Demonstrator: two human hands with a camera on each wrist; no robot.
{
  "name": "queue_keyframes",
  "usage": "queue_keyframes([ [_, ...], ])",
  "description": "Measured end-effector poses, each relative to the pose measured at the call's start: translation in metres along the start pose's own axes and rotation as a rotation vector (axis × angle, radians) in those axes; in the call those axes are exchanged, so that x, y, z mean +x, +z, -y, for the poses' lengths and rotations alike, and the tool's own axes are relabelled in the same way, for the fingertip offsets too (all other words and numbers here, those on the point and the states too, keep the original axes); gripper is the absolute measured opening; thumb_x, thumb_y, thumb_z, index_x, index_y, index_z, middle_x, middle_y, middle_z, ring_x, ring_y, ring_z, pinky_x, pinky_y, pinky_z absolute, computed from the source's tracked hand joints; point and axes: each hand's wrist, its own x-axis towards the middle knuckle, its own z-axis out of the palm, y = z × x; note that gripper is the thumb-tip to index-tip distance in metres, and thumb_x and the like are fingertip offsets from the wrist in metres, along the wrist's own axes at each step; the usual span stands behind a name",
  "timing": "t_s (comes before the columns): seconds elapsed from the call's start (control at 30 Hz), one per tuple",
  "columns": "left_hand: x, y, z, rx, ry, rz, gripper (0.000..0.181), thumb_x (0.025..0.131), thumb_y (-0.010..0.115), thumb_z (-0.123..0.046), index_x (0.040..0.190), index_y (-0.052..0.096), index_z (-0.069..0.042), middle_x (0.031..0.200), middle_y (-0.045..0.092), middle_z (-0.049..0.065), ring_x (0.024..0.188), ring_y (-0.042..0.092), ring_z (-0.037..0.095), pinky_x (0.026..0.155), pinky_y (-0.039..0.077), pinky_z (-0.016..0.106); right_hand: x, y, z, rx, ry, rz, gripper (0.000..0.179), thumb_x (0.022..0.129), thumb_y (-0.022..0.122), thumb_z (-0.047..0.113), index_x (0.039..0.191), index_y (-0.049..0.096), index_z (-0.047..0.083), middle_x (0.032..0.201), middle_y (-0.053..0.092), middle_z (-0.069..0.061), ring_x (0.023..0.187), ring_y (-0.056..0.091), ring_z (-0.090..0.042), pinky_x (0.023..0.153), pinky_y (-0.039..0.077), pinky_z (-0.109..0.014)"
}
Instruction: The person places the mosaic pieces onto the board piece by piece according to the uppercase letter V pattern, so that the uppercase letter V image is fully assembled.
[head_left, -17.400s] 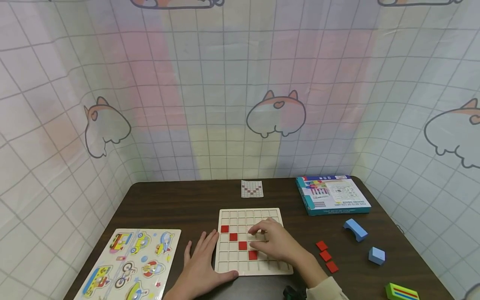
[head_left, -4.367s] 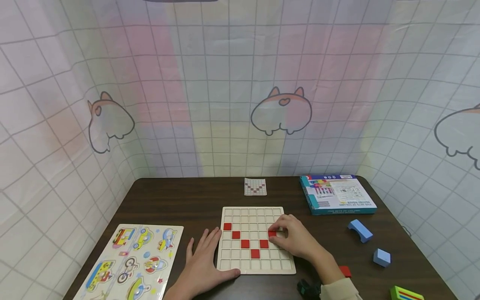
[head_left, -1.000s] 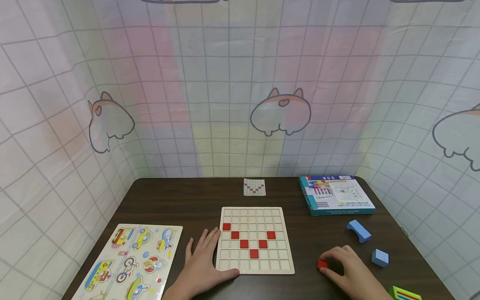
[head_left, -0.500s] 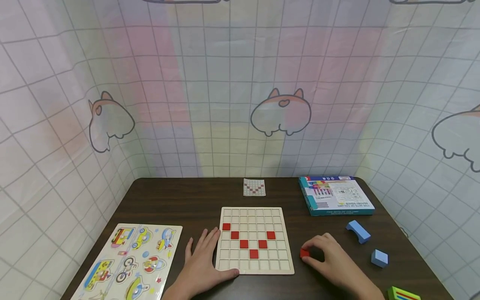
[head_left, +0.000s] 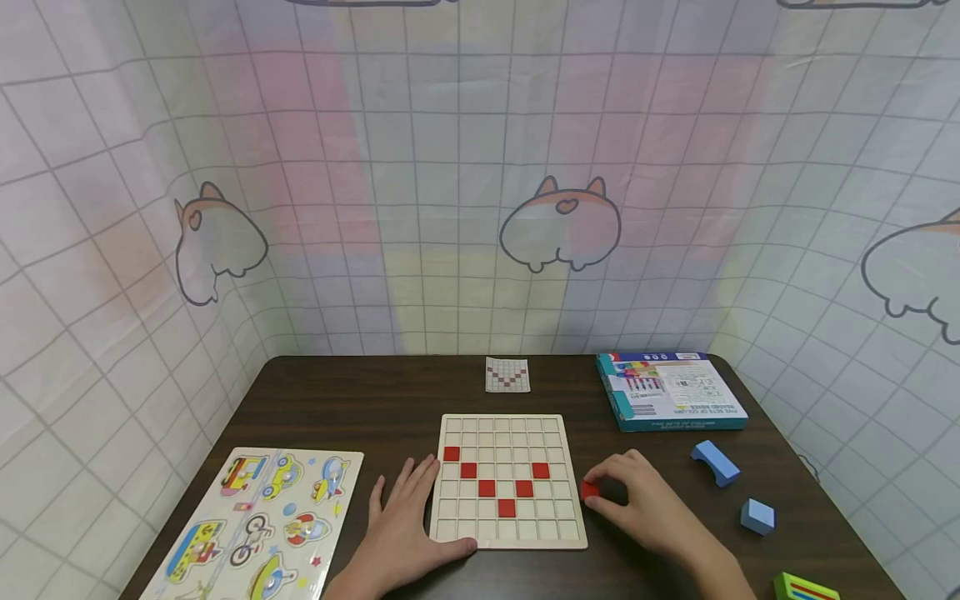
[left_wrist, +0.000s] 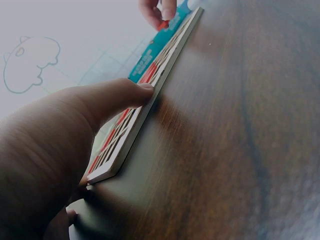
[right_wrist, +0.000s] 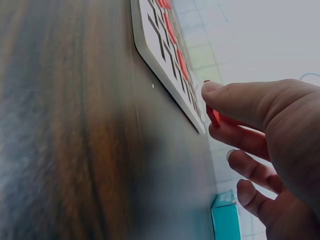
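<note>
A cream grid board (head_left: 483, 539) lies on the dark table with several red square tiles set in its cells in a V shape, such as the lowest tile (head_left: 507, 507). My left hand (head_left: 401, 533) is spread, fingertips at the board's left edge and thumb at its near edge; the left wrist view shows the thumb (left_wrist: 120, 97) on the rim. Just right of the board, my right hand (head_left: 645, 504) pinches a red square tile (head_left: 589, 490) between thumb and finger. In the right wrist view this tile (right_wrist: 214, 116) is held on edge, close to the board's corner.
Behind the board lies a small pattern card (head_left: 507, 375). At the back right is a flat teal box (head_left: 675, 392); blue arch (head_left: 716, 463), blue block (head_left: 757, 517) and green block (head_left: 805, 587) stand at right. A picture puzzle board (head_left: 262, 517) lies at left.
Since the earliest frame, tiles have been added on the board's right side and the loose ones picked up. My right hand has carried one tile left to the board's edge. Left hand stays.
</note>
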Motion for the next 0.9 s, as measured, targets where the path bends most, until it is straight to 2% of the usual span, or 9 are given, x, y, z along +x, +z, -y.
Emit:
queue_keyframes([
  [0.4, 0.001, 0.0, 0.0, -0.008, -0.007, 0.011, 0.138, 0.064, 0.079, -0.097, 0.174, 0.038, -0.024, 0.182, 0.037, 0.001, 0.172, 0.023, 0.038, 0.131, 0.002, 0.08, 0.017, 0.01, 0.002, 0.036, -0.033, -0.024, 0.02, 0.097, 0.089, 0.035, 0.114, 0.08, 0.034, 0.113, 0.075, 0.022, 0.111, 0.057, -0.007, 0.1, 0.059, -0.04],
  [0.67, 0.001, 0.0, 0.001, -0.013, -0.002, 0.008, 0.138, 0.064, 0.08, -0.096, 0.174, 0.038, -0.024, 0.181, 0.038, 0.002, 0.172, 0.023, 0.038, 0.131, 0.002, 0.081, 0.03, 0.018, 0.002, 0.059, 0.028, -0.015, 0.024, 0.096, 0.09, 0.034, 0.117, 0.08, 0.035, 0.115, 0.074, 0.023, 0.113, 0.056, -0.007, 0.105, 0.059, -0.044],
  [0.9, 0.001, 0.0, 0.001, -0.01, 0.0, 0.006, 0.137, 0.064, 0.08, -0.096, 0.174, 0.039, -0.024, 0.181, 0.038, 0.002, 0.172, 0.024, 0.038, 0.131, 0.002, 0.081, 0.039, 0.022, 0.002, 0.091, 0.017, -0.021, 0.021, 0.098, 0.089, 0.033, 0.117, 0.08, 0.034, 0.117, 0.073, 0.02, 0.116, 0.057, -0.01, 0.108, 0.057, -0.05],
])
